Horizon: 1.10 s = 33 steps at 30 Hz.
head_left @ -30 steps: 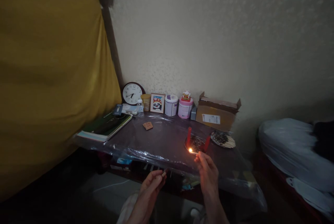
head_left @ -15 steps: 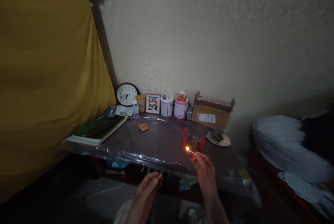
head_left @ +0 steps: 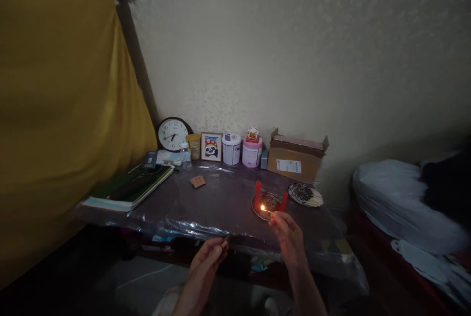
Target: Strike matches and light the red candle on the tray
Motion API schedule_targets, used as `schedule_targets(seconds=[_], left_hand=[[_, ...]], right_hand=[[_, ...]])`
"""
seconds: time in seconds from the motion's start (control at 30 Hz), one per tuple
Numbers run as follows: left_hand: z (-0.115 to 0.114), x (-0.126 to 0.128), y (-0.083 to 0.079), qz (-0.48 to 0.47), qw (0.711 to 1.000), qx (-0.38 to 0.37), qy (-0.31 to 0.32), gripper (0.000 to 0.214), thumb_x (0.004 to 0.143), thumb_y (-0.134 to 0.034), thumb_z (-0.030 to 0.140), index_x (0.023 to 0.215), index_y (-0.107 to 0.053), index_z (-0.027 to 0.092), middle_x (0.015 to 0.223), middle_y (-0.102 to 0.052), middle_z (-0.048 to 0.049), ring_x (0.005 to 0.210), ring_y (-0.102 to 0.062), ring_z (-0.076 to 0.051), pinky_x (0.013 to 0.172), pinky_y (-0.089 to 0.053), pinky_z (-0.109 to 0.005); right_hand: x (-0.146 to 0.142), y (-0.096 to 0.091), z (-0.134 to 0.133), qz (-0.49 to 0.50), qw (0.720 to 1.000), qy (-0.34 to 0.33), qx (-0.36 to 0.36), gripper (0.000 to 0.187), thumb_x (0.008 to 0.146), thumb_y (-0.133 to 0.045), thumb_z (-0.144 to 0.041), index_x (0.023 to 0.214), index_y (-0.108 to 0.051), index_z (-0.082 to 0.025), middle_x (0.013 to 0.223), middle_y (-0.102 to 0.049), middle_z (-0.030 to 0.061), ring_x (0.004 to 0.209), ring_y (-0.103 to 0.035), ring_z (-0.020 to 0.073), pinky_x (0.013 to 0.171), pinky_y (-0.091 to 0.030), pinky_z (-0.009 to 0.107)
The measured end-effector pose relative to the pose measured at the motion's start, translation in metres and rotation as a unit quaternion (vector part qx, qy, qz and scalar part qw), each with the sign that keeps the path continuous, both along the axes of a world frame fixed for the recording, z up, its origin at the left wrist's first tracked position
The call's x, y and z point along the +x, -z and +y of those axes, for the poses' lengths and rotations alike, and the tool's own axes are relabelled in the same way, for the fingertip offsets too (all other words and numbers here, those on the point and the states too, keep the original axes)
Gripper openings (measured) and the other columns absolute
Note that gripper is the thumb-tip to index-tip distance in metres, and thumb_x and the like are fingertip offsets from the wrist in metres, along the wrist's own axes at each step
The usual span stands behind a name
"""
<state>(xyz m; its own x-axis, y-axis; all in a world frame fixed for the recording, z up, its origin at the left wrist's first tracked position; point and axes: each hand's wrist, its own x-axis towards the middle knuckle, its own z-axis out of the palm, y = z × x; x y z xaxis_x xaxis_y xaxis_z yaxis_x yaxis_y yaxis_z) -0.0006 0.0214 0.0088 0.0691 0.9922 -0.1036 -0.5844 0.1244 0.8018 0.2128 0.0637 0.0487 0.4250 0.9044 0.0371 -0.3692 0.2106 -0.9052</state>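
Observation:
My right hand (head_left: 287,235) pinches a burning match (head_left: 269,211) by its end. The flame glows at the match's left tip, over the near side of a round dish (head_left: 260,216). On the dish stand two red candles, the left candle (head_left: 258,193) upright and the right candle (head_left: 284,201) slightly tilted; neither wick shows a flame. Dark bits lie between them. Lower, in front of the table edge, my left hand (head_left: 206,259) is closed on a small thin matchbox (head_left: 224,243), mostly hidden by the fingers.
A plate of matchsticks (head_left: 305,195) lies right of the dish, before a cardboard box (head_left: 296,159). Brown cards (head_left: 197,181) lie on the plastic-covered table (head_left: 221,203). A clock (head_left: 172,134), framed picture (head_left: 211,147) and tubs (head_left: 231,150) line the wall. A green book (head_left: 132,186) lies left.
The view has shifted slightly, moving the table things a little left. The match's flame looks a bit brighter; both hands keep their grips and stay nearly in place.

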Motion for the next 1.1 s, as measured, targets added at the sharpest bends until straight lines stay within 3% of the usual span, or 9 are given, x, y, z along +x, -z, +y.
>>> schedule_targets(seconds=[0.23, 0.53, 0.73, 0.93, 1.1], left_hand=[[0.039, 0.005, -0.003, -0.009, 0.999, 0.031, 0.006, 0.019, 0.072, -0.068, 0.028, 0.088, -0.068, 0.018, 0.089, -0.070, -0.0052, 0.089, -0.062, -0.018, 0.086, -0.043, -0.030], [0.082, 0.015, -0.013, -0.023, 0.997, 0.072, 0.016, 0.016, 0.073, -0.067, 0.026, 0.086, -0.067, 0.017, 0.088, -0.070, -0.0060, 0.086, -0.062, -0.017, 0.083, -0.043, -0.029], [0.112, 0.019, -0.023, -0.031, 0.996, 0.083, 0.027, 0.018, 0.069, -0.071, 0.024, 0.085, -0.067, 0.016, 0.086, -0.071, -0.0062, 0.083, -0.063, -0.017, 0.081, -0.044, -0.029], [0.118, 0.017, -0.019, -0.038, 0.996, 0.069, 0.035, 0.016, 0.073, -0.067, 0.025, 0.086, -0.066, 0.015, 0.092, -0.071, -0.0078, 0.086, -0.063, -0.017, 0.082, -0.044, -0.029], [0.114, 0.010, -0.017, -0.040, 0.997, 0.049, 0.036, 0.018, 0.072, -0.067, 0.027, 0.085, -0.066, 0.015, 0.100, -0.071, -0.0098, 0.088, -0.062, -0.018, 0.084, -0.043, -0.031]], right_hand=[[-0.003, -0.010, 0.014, -0.014, 1.000, -0.009, -0.001, 0.017, 0.057, -0.077, -0.032, 0.066, -0.069, -0.019, 0.062, -0.062, -0.0016, 0.060, -0.058, 0.0137, 0.066, -0.051, 0.030], [-0.001, 0.002, 0.014, -0.042, 0.999, -0.022, -0.010, 0.021, 0.059, -0.077, -0.035, 0.066, -0.068, -0.017, 0.063, -0.061, -0.0009, 0.063, -0.057, 0.0140, 0.063, -0.050, 0.026], [-0.001, 0.005, 0.013, 0.023, 0.998, -0.053, -0.025, 0.022, 0.056, -0.080, -0.033, 0.067, -0.068, -0.019, 0.065, -0.062, -0.0017, 0.062, -0.057, 0.0126, 0.066, -0.051, 0.026], [-0.001, 0.004, 0.013, 0.016, 0.997, -0.065, -0.046, 0.020, 0.055, -0.080, -0.030, 0.066, -0.067, -0.020, 0.068, -0.064, -0.0016, 0.065, -0.060, 0.0144, 0.067, -0.051, 0.026], [-0.003, 0.002, 0.015, -0.029, 0.995, -0.083, -0.056, 0.019, 0.060, -0.077, -0.032, 0.069, -0.066, -0.020, 0.064, -0.063, -0.0016, 0.060, -0.057, 0.0135, 0.056, -0.046, 0.023]])
